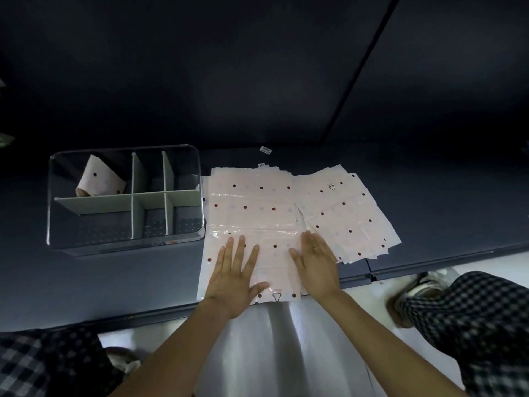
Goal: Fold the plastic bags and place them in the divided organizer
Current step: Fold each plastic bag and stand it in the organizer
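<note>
- Dark blue table [114, 282] against a dark wall, dim light; checked trousers and a shoe show at the bottom edges.
- Clear organizer [126, 247] sits at the left of the table, pale dividers making 6 compartments; 1 folded bag [100, 179] leans in the back-left one, the other 5 look empty.
- Top bag [252, 213], pink with dots, lies flat just right of the organizer, its near edge hanging over the table edge.
- Stack of bags [349, 216] is fanned out to its right, partly tucked under it.
- Step in hand, by my read: flattening the top bag before the 1st fold.
- To do it well: push air out toward the far edge, keep the sides square, crease firmly so the slick plastic does not spring back.
- Left hand [234, 279] lies flat, fingers spread wide, palm pressing the bag's near-left part; grips nothing.
- Right hand [317, 262] lies flat, fingers straight and close together, pressing the bag's right edge; ring on 1 finger.
</note>
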`<action>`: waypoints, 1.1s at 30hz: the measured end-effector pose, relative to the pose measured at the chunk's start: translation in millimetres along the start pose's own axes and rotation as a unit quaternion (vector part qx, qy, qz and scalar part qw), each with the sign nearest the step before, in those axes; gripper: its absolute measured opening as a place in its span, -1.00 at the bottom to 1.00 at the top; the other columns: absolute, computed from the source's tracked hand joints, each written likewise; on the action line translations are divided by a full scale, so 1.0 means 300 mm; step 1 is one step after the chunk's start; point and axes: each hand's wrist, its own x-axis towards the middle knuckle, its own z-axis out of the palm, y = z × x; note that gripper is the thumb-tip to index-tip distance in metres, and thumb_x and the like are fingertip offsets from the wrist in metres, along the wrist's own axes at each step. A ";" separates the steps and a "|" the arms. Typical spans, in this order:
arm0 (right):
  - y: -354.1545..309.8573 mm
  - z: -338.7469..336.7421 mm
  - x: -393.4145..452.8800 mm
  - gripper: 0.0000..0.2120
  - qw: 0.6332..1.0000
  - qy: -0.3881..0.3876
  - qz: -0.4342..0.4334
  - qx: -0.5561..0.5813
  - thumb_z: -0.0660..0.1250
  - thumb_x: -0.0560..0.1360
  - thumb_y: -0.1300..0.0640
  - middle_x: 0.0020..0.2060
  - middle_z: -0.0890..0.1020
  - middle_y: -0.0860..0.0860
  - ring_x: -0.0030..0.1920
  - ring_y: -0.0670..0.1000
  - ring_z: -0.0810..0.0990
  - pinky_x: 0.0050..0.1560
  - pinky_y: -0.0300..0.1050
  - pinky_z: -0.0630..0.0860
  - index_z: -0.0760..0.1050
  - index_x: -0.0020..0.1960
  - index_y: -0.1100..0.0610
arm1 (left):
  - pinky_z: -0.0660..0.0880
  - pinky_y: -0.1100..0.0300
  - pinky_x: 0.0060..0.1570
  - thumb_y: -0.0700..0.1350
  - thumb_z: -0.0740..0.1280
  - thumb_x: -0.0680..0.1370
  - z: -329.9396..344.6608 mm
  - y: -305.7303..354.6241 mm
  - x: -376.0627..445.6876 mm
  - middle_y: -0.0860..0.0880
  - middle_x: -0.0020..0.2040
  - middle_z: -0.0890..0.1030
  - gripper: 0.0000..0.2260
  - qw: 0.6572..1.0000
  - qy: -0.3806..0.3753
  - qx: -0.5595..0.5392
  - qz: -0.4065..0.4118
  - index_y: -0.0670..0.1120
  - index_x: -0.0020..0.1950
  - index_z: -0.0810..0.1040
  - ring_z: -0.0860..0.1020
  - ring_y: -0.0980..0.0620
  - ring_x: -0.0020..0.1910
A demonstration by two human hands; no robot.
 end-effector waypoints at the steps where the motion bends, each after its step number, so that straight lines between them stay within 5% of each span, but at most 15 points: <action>1: -0.002 -0.021 0.020 -0.49 1.000 0.022 -0.010 0.001 0.03 0.62 -0.09 0.41 0.35 0.10 0.45 0.03 0.21 0.39 -0.12 0.19 0.20 0.46 0.18 | -0.41 -0.05 0.42 0.35 -0.16 0.53 0.000 0.000 0.000 -0.15 0.43 -0.48 -0.31 1.000 0.001 -0.003 0.000 0.02 0.41 -0.48 -0.47 -0.21 0.41; 6: -0.003 -0.094 0.141 -0.58 0.995 -0.082 -0.054 -0.019 0.26 0.54 -0.05 0.24 0.45 0.06 0.24 0.08 0.40 0.23 -0.07 0.34 0.34 0.34 0.08 | -0.39 -0.07 0.42 0.36 -0.19 0.52 -0.001 -0.001 -0.001 -0.16 0.44 -0.46 -0.30 1.000 -0.005 0.006 0.000 0.01 0.42 -0.48 -0.45 -0.23 0.42; 10: 0.002 -0.131 0.203 -0.70 0.981 -0.185 -0.039 -0.047 0.31 0.48 -0.16 0.00 0.56 0.01 0.08 0.05 0.42 0.09 -0.08 0.34 0.38 0.04 0.03 | -0.40 -0.06 0.42 0.37 -0.17 0.51 -0.009 -0.010 0.001 -0.14 0.46 -0.43 -0.30 1.000 -0.002 0.005 0.011 0.03 0.44 -0.44 -0.46 -0.21 0.41; 15: -0.022 -0.195 0.190 -0.66 0.950 -0.310 -0.004 0.037 0.34 0.49 -0.01 -0.35 0.37 -0.07 -0.32 -0.07 0.34 -0.33 -0.20 0.23 0.25 -0.34 0.02 | -0.46 -0.07 0.38 0.31 0.02 0.56 -0.040 -0.001 -0.006 -0.05 0.52 -0.27 -0.32 0.998 0.061 -0.022 0.009 0.01 0.54 -0.14 -0.32 -0.14 0.49; 18: -0.040 -0.199 0.115 -0.80 0.932 -0.323 0.063 0.154 0.30 0.53 0.08 -0.28 0.46 -0.04 -0.30 -0.08 0.43 -0.36 -0.25 0.31 0.36 -0.22 0.07 | 0.11 -0.07 0.44 0.15 0.44 0.41 -0.057 0.040 -0.039 -0.15 0.48 0.26 -0.31 0.986 0.146 -0.040 0.066 -0.15 0.43 0.36 0.25 -0.11 0.46; 20: -0.057 -0.188 0.044 -0.91 0.894 -0.325 0.135 0.278 0.27 0.56 0.12 -0.23 0.52 0.01 -0.32 -0.07 0.47 -0.39 -0.26 0.33 0.42 -0.10 0.12 | 0.42 -0.07 0.24 0.08 0.58 0.26 -0.040 0.063 -0.057 -0.15 0.30 0.52 -0.34 0.976 0.192 -0.047 0.087 -0.19 0.26 0.55 0.50 -0.08 0.28; 24: -0.093 -0.151 -0.098 -0.92 0.710 -0.368 0.306 0.516 0.27 0.57 0.14 -0.41 0.47 -0.03 -0.48 -0.11 0.33 -0.49 -0.33 0.24 0.46 -0.11 0.08 | 0.53 0.01 0.11 -0.10 0.66 0.09 -0.008 0.062 -0.086 -0.12 0.14 0.63 -0.35 0.972 0.208 -0.065 0.084 -0.21 0.15 0.62 0.61 -0.04 0.12; 26: -0.112 -0.143 -0.140 -0.93 0.669 -0.390 0.324 0.543 0.28 0.56 0.12 -0.39 0.47 -0.03 -0.46 -0.09 0.33 -0.48 -0.32 0.28 0.47 -0.09 0.09 | 0.57 0.05 0.04 -0.22 0.66 0.01 -0.005 0.052 -0.092 -0.10 0.07 0.66 -0.36 0.969 0.222 -0.065 0.082 -0.19 0.08 0.65 0.65 -0.03 0.03; 27: -0.117 -0.140 -0.148 -0.90 0.690 -0.393 0.311 0.522 0.27 0.57 0.09 -0.37 0.47 -0.01 -0.45 -0.08 0.35 -0.46 -0.31 0.30 0.46 -0.08 0.10 | 0.58 0.06 0.00 -0.27 0.65 -0.01 -0.006 0.047 -0.094 -0.09 0.03 0.67 -0.39 0.966 0.236 -0.068 0.086 -0.19 0.04 0.67 0.66 -0.02 -0.01; 29: -0.110 -0.132 -0.147 -0.82 0.826 -0.343 0.218 0.391 0.18 0.60 0.02 -0.31 0.49 0.01 -0.38 -0.05 0.43 -0.38 -0.25 0.37 0.42 -0.08 0.12 | 0.60 0.07 -0.04 -0.35 0.62 -0.02 -0.007 0.038 -0.099 -0.08 0.00 0.69 -0.42 0.960 0.253 -0.075 0.091 -0.17 -0.01 0.68 0.66 -0.01 -0.04; 31: -0.072 -0.123 -0.133 -0.87 0.952 -0.174 0.092 0.235 0.13 0.61 0.11 -0.18 0.56 0.03 -0.21 0.01 0.52 -0.18 -0.15 0.44 0.41 -0.04 0.13 | 0.60 0.07 -0.04 -0.39 0.60 -0.04 -0.008 0.031 -0.106 -0.07 0.01 0.68 -0.41 0.959 0.254 -0.085 0.091 -0.16 -0.02 0.69 0.66 0.00 -0.03; 33: -0.020 -0.124 -0.110 -0.76 0.981 -0.084 -0.038 0.173 0.17 0.54 0.29 0.05 0.56 0.00 0.05 0.00 0.49 0.06 -0.18 0.40 0.43 0.17 0.11 | 0.60 0.07 -0.04 -0.42 0.58 -0.04 -0.003 0.030 -0.113 -0.06 0.03 0.68 -0.39 0.961 0.246 -0.091 0.088 -0.15 -0.01 0.69 0.66 0.01 -0.01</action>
